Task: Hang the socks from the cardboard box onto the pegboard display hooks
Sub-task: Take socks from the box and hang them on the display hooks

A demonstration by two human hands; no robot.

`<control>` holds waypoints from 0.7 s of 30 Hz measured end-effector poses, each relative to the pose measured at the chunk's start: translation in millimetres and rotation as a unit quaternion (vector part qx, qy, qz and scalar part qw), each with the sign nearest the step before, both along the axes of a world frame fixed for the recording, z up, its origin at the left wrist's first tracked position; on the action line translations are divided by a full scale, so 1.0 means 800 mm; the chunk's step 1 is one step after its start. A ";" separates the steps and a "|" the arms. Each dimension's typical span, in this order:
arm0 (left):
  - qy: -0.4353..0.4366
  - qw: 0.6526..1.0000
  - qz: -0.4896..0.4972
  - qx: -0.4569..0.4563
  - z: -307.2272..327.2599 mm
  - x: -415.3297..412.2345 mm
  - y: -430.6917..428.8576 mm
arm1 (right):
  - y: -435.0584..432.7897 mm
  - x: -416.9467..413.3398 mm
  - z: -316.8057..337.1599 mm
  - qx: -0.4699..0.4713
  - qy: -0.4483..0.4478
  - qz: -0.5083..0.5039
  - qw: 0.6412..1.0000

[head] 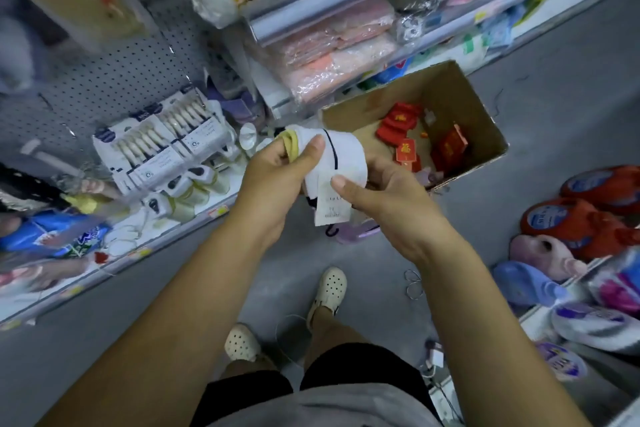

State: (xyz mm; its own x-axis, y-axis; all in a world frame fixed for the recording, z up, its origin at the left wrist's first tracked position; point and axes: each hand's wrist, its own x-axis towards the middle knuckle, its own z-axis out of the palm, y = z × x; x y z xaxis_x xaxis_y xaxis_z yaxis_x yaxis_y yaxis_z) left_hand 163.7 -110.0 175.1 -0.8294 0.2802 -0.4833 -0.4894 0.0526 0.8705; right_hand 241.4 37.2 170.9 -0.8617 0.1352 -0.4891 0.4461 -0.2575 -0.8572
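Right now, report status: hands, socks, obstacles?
White socks gripped by left hand and right hand. Not yet on pegboard. Beyond hands, cardboard box. No obstruction seen.

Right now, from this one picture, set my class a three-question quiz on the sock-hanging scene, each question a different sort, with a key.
1. True or false: the left hand and the right hand both hold the white socks.
2. What lies in the cardboard box? A red packets; B slippers; C towels.
3. Fill in: the trim by the left thumb is ____.
Key: 1 true; 2 A; 3 yellow.
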 end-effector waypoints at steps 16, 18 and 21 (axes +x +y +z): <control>0.079 0.967 0.233 0.073 0.106 0.071 -0.423 | -0.361 -0.009 0.102 -0.060 0.122 -0.024 0.990; 0.101 0.963 0.239 0.072 0.108 0.083 -0.459 | -0.402 -0.008 0.114 -0.097 0.136 -0.019 0.986; 0.102 0.958 0.252 0.097 0.112 0.100 -0.495 | -0.462 -0.005 0.123 -0.111 0.149 0.002 0.983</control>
State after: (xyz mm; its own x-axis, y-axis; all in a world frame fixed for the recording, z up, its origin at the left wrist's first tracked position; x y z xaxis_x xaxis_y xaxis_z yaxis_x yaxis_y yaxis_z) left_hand 243.9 -505.9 265.0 -0.9548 -0.1116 -0.2756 -0.2285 -0.3178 0.9202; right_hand 237.5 -332.3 269.5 -0.9713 0.0501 -0.2325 0.1855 -0.4521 -0.8725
